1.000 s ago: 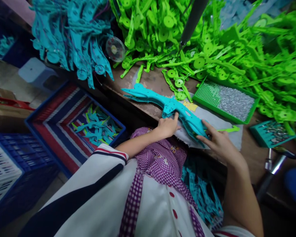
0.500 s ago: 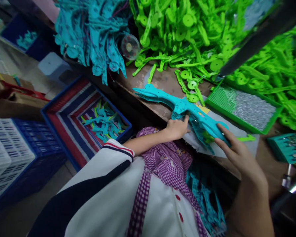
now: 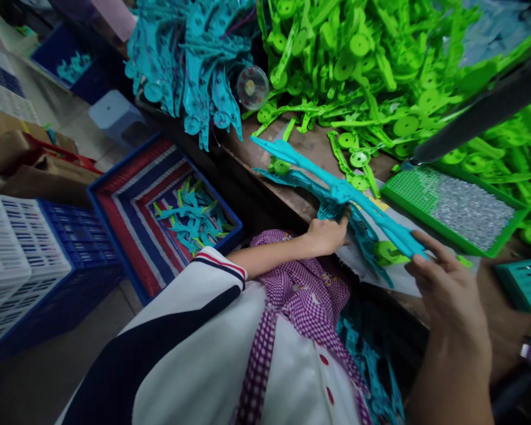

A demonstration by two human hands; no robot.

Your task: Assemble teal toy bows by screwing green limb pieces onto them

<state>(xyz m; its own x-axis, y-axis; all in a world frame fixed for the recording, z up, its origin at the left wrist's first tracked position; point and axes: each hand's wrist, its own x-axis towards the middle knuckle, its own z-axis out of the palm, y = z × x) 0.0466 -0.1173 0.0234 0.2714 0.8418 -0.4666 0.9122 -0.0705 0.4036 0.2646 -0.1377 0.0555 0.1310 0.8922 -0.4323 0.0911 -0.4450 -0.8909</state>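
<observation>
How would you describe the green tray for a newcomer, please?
Find the large heap of bright green parts on the workbench. At its near edge, beyond the right hand, lies a rectangular tray of tiny silvery pieces. Its bright green rim sets it apart from the teal tray nearby.

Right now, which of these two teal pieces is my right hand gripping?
The upper one, its end pinched in your right hand; the lower one, nearer you, stops short of it.
</observation>
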